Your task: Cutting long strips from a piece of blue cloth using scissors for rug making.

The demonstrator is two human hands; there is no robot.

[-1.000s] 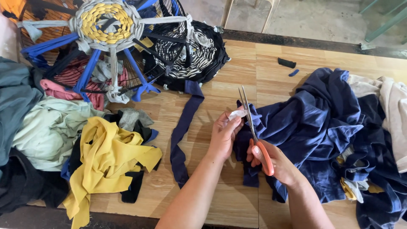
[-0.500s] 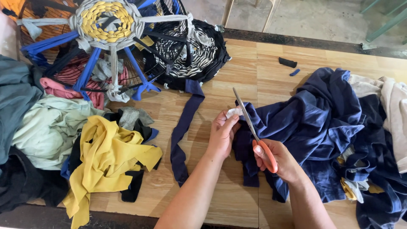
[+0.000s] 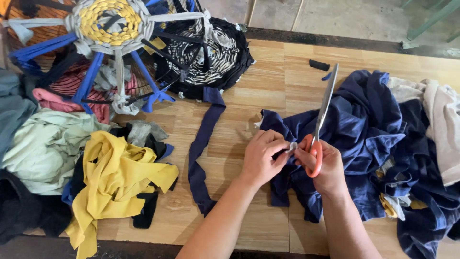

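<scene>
Pale wooden boards of a work table fill the middle of the frame, and a grey floor is seen along the top edge. Near the lower centre, the left hand is closed, its fingertips pinched on a small white scrap at the edge of a navy blue garment. The right hand is met just beside it and is wrapped around the orange handles of a pair of scissors; the same white scrap is touched by its fingertips. The scissor blades are pointed up and slightly right, toward the upper centre of the frame, and are seen closed together above the garment. The garment is spread in folds across the centre right, under and beside both hands.

A long navy strip is laid on the boards left of the hands. A heap of yellow strips is piled at the lower left, with pale green cloth beside it. At the upper left, a round wire frame is strung with blue and grey strips, and a yellow and grey woven disc is held at its centre. Beige cloth is heaped at the right edge.
</scene>
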